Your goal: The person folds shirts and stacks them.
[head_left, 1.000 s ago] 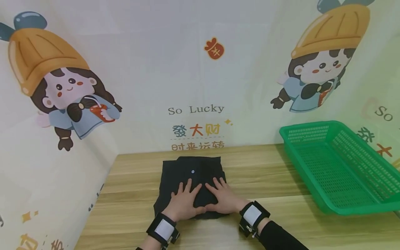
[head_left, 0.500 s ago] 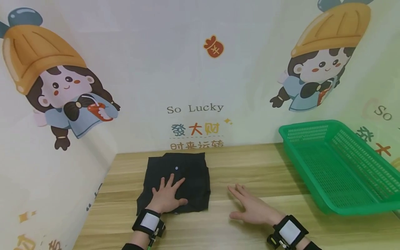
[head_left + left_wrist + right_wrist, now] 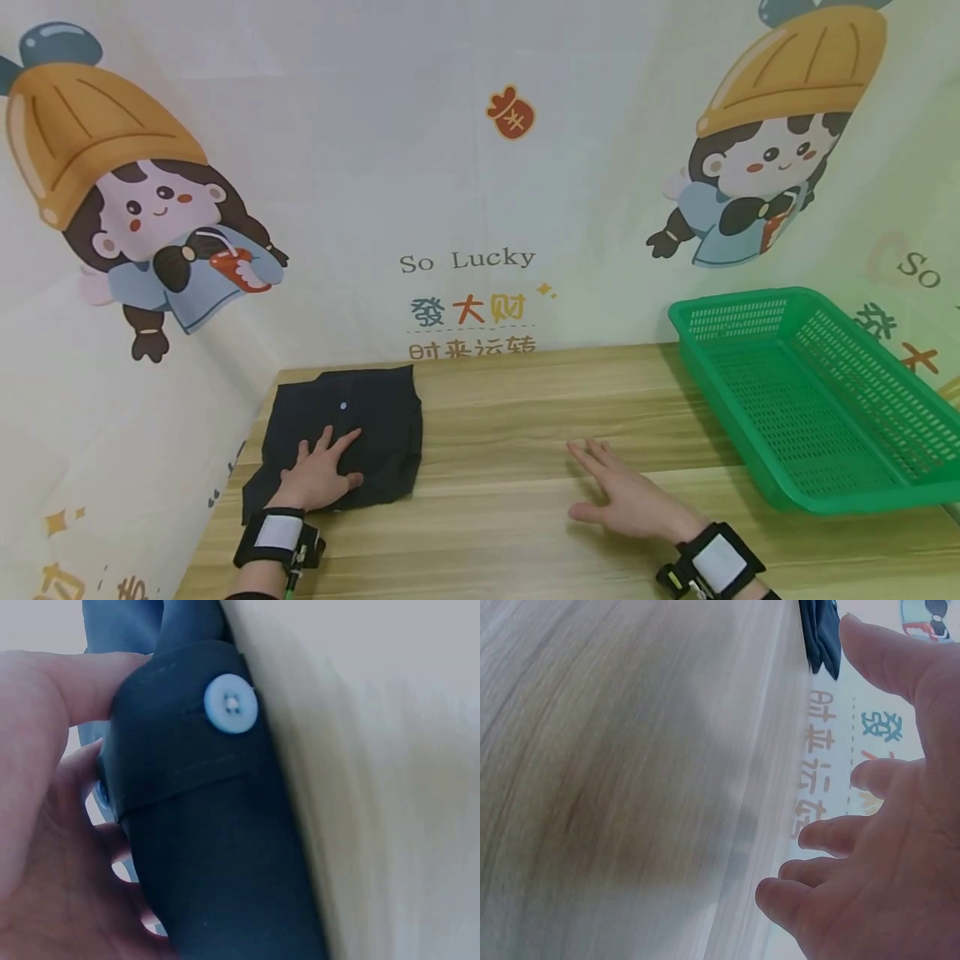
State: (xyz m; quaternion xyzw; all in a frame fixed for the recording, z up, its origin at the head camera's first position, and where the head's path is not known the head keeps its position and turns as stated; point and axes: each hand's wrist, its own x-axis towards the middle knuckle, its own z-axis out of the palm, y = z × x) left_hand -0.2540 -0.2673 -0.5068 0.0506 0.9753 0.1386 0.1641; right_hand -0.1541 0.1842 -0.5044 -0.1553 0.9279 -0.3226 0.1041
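Note:
A dark folded shirt (image 3: pixel 352 450) with a small pale button lies at the left of the wooden table. On its lower part rests my left hand (image 3: pixel 315 479), fingers spread and straight. The left wrist view shows my left hand (image 3: pixel 45 787) against the shirt's dark cloth (image 3: pixel 217 855), with a button (image 3: pixel 231 703) close to the thumb. My right hand (image 3: pixel 626 500) holds nothing; it hovers above the table right of the shirt, fingers extended. In the right wrist view the fingers of my right hand (image 3: pixel 877 870) are apart, and a bit of dark cloth (image 3: pixel 821 637) shows beyond the thumb.
A green perforated plastic basket (image 3: pixel 787 492) stands on the right of the table. Behind the wooden table (image 3: pixel 502 542) hangs a pale printed cloth backdrop (image 3: pixel 360 167), which also runs along the left side.
My left hand has slid the shirt leftward across the table. My right hand has come off the shirt and moved to the right.

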